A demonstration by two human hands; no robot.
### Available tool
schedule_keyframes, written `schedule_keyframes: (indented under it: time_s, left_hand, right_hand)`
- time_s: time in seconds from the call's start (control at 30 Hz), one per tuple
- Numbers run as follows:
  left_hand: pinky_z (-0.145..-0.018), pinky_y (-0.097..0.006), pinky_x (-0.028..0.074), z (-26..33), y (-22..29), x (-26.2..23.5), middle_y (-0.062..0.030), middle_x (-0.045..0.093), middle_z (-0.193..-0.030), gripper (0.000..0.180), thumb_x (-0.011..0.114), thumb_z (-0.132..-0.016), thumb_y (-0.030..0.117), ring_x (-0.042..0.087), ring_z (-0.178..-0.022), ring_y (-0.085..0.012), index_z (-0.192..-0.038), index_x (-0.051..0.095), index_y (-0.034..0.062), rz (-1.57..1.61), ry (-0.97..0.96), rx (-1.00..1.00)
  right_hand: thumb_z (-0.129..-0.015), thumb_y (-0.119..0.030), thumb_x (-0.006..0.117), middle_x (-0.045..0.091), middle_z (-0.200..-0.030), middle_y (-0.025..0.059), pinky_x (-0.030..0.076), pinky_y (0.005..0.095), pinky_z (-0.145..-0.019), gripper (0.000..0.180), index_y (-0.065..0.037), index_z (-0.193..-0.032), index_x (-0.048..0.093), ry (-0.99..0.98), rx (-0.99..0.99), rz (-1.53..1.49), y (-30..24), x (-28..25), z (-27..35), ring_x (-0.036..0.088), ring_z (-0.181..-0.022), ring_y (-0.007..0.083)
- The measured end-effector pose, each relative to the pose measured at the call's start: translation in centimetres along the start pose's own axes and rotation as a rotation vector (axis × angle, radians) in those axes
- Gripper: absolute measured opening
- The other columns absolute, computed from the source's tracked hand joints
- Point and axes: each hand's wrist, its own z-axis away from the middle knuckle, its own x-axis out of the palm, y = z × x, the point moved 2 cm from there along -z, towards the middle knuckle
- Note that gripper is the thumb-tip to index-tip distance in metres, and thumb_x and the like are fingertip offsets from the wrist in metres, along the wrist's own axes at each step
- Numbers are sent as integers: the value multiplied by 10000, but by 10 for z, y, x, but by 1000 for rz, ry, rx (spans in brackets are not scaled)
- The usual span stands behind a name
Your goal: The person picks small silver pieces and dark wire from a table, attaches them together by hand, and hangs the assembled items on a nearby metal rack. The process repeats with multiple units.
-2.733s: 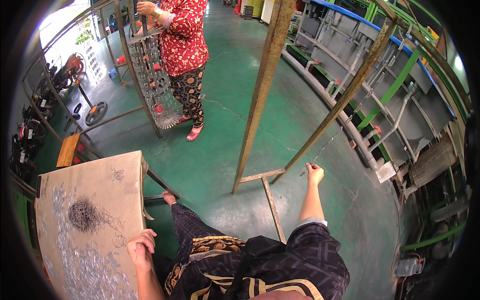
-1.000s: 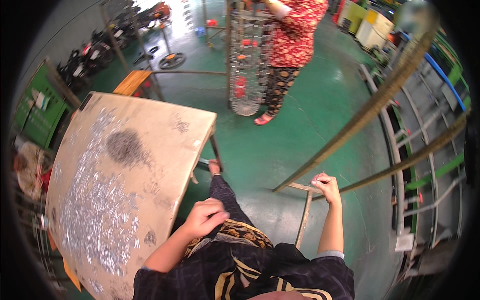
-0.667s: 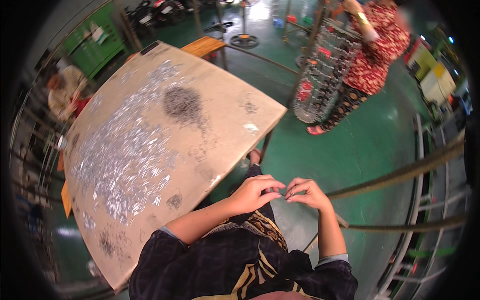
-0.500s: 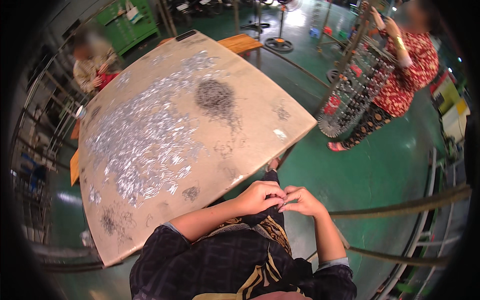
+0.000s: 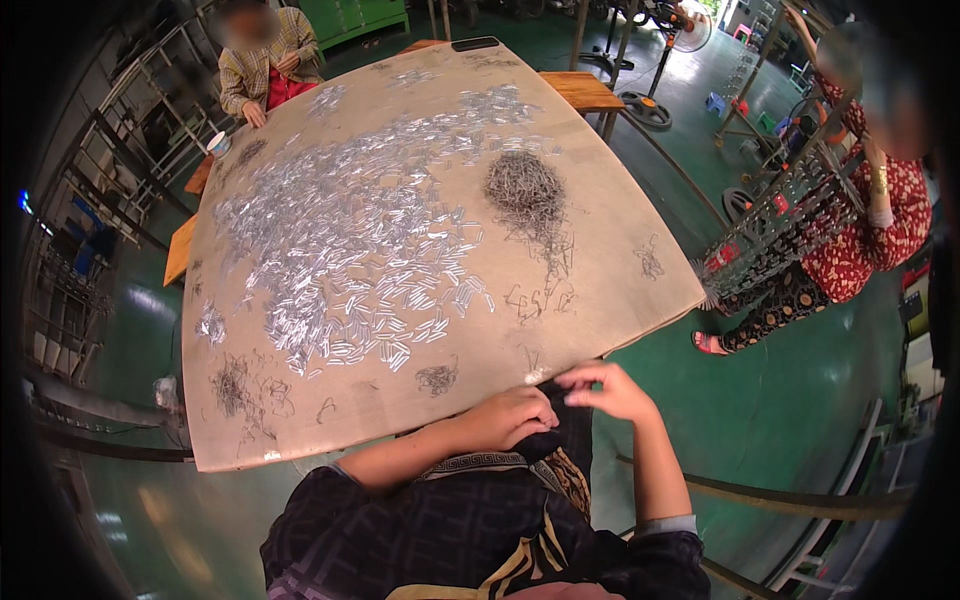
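My left hand (image 5: 517, 416) is held low in front of my lap, just off the near edge of the table (image 5: 610, 290). Its fingers are curled together, and whatever may be in them is hidden. Beside it, to the right, my right hand (image 5: 608, 390) is raised at the table's near edge with thumb and forefinger apart; nothing shows between them. On the table lies a wide spread of small shiny silver strips (image 5: 370, 260). To its right is a mound of thin dark bent wire pieces (image 5: 523, 188), with loose ones trailing toward me.
Smaller clumps of wire (image 5: 437, 379) lie along the near side. A dark phone (image 5: 474, 44) and a white cup (image 5: 218, 144) rest at the table's far and left edges. One co-worker (image 5: 270, 60) sits across; another (image 5: 890, 210) stands right by a hanging rack of metal parts (image 5: 790, 220).
My hands, together half a second ago, have come apart; the right has moved up toward the table edge. My view has turned left, and the seated co-worker's hand now rests on the table.
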Motion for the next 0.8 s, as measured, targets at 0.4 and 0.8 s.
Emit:
schedule_keyframes:
  time_s: [0.4,0.8]
  left_hand:
    - [-798,-376,489,25,-19,-2,-70,646,-929,125,652,-857,32,605,-901,-268,-945,569,66,-41,70,-81]
    - [-815,-367,509,15,-21,-6,-104,678,-957,104,625,-888,26,650,-901,-269,-970,561,39,18,77,-187]
  right_hand:
    - [-744,-121,746,641,-892,133,448,429,-833,186,-62,-919,724,625,-95,756,-5,72,-171,591,-922,345]
    - [-771,-24,700,655,-905,116,502,427,-778,166,-44,-936,689,544,-76,364,-17,64,-140,647,-892,297]
